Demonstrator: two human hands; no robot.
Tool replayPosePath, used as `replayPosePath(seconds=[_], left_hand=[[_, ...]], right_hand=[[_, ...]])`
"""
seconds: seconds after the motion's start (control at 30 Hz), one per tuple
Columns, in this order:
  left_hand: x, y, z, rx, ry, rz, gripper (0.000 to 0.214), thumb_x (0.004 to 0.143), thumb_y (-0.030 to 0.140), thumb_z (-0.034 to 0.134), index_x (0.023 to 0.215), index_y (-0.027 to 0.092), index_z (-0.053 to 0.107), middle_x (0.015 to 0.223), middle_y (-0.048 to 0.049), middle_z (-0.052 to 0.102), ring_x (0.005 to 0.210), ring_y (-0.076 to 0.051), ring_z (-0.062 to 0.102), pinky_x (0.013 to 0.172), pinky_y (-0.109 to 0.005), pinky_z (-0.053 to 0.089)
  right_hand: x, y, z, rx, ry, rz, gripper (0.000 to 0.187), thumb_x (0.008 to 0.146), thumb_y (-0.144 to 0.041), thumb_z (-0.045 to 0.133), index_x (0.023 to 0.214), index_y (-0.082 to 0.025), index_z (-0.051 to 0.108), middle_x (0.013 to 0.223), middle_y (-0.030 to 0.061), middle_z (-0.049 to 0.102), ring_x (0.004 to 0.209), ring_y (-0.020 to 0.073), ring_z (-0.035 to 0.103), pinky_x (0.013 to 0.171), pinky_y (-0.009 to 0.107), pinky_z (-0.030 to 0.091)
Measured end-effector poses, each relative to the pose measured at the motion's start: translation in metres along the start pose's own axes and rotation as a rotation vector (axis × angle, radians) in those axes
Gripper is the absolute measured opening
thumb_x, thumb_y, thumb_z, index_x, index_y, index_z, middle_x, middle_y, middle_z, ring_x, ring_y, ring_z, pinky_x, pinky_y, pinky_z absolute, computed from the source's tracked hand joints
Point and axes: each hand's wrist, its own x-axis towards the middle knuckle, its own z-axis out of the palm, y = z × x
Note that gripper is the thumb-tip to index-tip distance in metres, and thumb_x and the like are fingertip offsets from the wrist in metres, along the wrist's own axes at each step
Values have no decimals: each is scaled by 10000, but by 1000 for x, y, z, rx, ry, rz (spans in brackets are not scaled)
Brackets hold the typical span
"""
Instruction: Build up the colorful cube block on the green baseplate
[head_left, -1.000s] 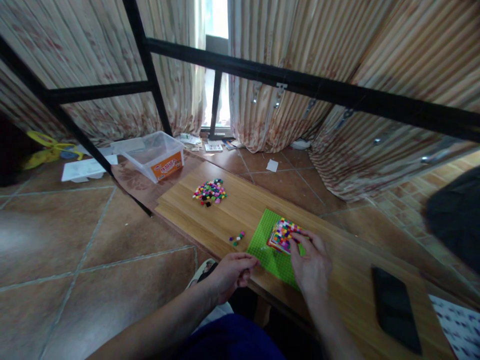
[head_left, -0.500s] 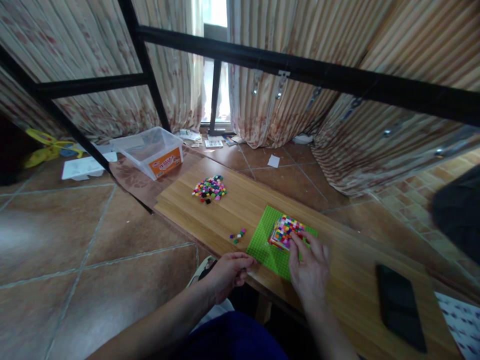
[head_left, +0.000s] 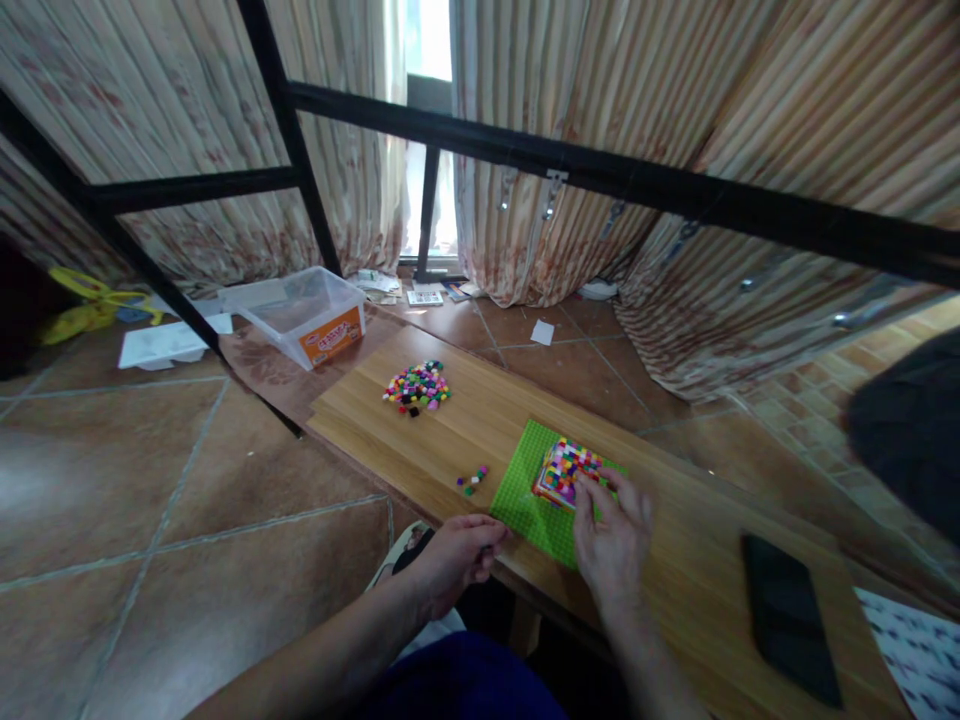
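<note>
A multicoloured block of small toy bricks stands on a green studded baseplate. My right hand reaches over the plate's right part, thumb and fingers drawn together at the block's near right side. Whatever those fingertips pinch is too small to make out. My left hand is closed at the table's front edge, by the near left corner of the baseplate. Its fingers are curled together and hide anything between them. Several loose bricks lie left of the baseplate.
A pile of mixed bricks lies farther left on the wooden table. A dark flat device rests at its right. Beyond the left end stands a clear plastic box. Black metal bars cross in front of the curtains.
The view has tilted and shifted slightly. My right hand stays at the brick block, its fingers a little changed in pose. My left hand remains closed at the table edge.
</note>
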Motion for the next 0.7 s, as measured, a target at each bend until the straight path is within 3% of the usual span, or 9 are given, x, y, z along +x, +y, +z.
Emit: replayPosePath(seconds=[0.2,0.33,0.47,0.7], left_hand=[[-6,2,5,-152,-36,-40,335,869,435,685,903,102,670,847,-68,669,724,-122,626,718,-238,486],[-12,8,10,-223,-66,-77,447,940,546,555,959,112,659,968,-108,697,869,-168,661,837,-276,488],[-15,13,16,-274,-142,-61,484,968,571,478,997,124,662,956,-81,674,853,-154,636,864,-278,470],[-15,11,19,-211,-210,-42,540,961,618,442,1105,146,664,1029,-77,647,895,-153,600,872,-259,435]], right_hand=[[-5,-20,-16,30,68,1,241,963,-270,537,1119,-201,706,1175,135,645,1068,240,592,899,431,470],[-27,-52,-25,171,1,-11,229,946,-229,550,1114,-236,705,1145,98,664,1050,227,611,903,407,480],[-46,-78,-30,240,-96,6,203,934,-239,578,1084,-252,714,1108,72,681,1012,221,618,895,405,481],[-47,-87,-32,211,-127,21,187,922,-264,607,1065,-245,726,1089,68,694,1008,226,616,896,407,463]])
